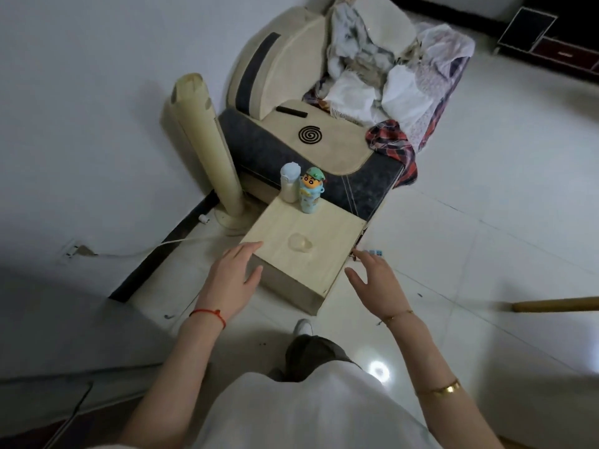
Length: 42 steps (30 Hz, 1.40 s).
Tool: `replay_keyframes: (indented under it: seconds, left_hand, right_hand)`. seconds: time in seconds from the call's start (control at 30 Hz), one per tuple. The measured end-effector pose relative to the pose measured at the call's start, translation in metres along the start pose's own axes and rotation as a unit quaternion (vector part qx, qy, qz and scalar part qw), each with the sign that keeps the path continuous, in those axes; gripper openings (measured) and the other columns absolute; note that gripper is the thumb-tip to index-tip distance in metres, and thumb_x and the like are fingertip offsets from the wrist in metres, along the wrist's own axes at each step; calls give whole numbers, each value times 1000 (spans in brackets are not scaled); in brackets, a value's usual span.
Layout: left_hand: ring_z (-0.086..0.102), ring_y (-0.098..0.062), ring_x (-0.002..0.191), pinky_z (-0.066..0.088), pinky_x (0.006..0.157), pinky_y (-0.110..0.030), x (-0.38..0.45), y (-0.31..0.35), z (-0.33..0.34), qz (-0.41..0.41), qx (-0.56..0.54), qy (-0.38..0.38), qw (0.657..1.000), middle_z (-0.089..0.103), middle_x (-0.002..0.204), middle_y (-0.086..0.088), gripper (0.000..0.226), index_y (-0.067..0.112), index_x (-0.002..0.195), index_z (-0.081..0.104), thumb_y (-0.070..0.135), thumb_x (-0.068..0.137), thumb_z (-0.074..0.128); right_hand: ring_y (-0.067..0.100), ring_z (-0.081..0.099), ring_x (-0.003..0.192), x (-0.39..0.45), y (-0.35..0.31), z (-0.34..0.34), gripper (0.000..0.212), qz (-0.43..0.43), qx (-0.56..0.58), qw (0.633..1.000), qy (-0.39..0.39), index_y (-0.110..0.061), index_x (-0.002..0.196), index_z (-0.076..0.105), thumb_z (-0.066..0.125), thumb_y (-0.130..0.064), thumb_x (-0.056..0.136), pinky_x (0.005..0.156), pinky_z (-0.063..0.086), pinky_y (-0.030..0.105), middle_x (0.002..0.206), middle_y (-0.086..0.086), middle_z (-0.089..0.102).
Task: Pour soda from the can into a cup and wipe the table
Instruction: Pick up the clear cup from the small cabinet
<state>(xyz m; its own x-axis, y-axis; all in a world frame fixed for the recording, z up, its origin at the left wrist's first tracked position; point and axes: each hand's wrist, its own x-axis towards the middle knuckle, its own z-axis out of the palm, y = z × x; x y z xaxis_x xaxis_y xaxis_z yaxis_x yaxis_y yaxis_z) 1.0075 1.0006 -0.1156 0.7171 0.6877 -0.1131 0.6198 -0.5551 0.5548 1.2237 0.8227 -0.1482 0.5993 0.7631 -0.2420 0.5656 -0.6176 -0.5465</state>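
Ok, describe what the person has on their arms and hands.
Both forearms are bare, with no sleeves reaching them. The left hand has a thin red string bracelet at its wrist. The right hand has a fine gold chain at the wrist and a wider gold bangle further up the forearm.

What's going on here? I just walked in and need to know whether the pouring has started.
Not yet. A person stands over a small wooden table, left hand and right hand open at its near corners, holding nothing. A clear cup sits on top, apparently empty; two bottles stand at the far edge. No can shows.
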Motion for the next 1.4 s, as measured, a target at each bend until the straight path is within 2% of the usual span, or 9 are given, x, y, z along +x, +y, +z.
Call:
replay_keyframes:
  seconds: [0.27, 0.5, 0.73, 0.87, 1.1, 1.23, 1.4]
  left_hand:
    - [47, -18, 130, 43, 106, -33, 89, -9, 19, 13, -3, -66, 998, 50, 143, 1, 49, 22, 143, 44, 23, 96, 57]
    - [51, -22, 127, 44, 105, -38, 151, -25, 48, -8, -1, -106, 994, 55, 138, -3, 51, 18, 141, 48, 16, 92, 62]
    - [50, -22, 128, 41, 108, -36, 202, -57, 99, -35, 27, -213, 976, 52, 140, -5, 54, 13, 143, 45, 16, 92, 61]
    - [52, -25, 125, 43, 106, -38, 222, -77, 138, -53, 20, -242, 969, 52, 139, -8, 62, 11, 144, 42, 14, 88, 67]
    - [48, -27, 130, 42, 108, -40, 248, -117, 211, -108, -34, -261, 959, 39, 149, -9, 88, 16, 152, 26, 15, 80, 76]
    - [49, -23, 129, 44, 106, -37, 269, -143, 258, -114, -67, -245, 960, 40, 148, -4, 93, 20, 152, 28, 23, 76, 82]
    - [49, -14, 121, 39, 90, -18, 286, -164, 302, -80, -102, -230, 964, 44, 143, 1, 92, 25, 151, 30, 22, 75, 83]
  right_hand:
    - [22, 38, 138, 55, 13, 2, 51, 61, 16, 998, -6, -12, 144, 41, 48, -34, 99, 115, 30, 34, 147, 7, 46]
    - [25, 41, 135, 99, 31, 16, 45, 118, 44, 991, -40, -9, 143, 42, 44, -26, 101, 112, 30, 31, 146, 10, 46]
    - [28, 47, 129, 144, 56, 56, 41, 205, 83, 971, -92, -5, 140, 47, 38, -15, 101, 109, 36, 33, 140, 14, 52]
    - [30, 52, 125, 174, 66, 84, 40, 253, 118, 955, -101, -6, 137, 51, 37, -13, 100, 101, 39, 29, 137, 14, 56]
    - [29, 50, 127, 231, 84, 155, 39, 313, 210, 920, -101, -8, 134, 54, 38, -11, 100, 107, 38, 32, 136, 12, 57]
    - [29, 55, 122, 259, 103, 204, 38, 344, 262, 897, -89, -9, 132, 57, 41, -10, 97, 106, 43, 40, 131, 12, 61]
    - [28, 62, 110, 280, 130, 252, 35, 356, 294, 885, -63, -12, 125, 62, 48, -11, 93, 99, 50, 41, 121, 11, 66]
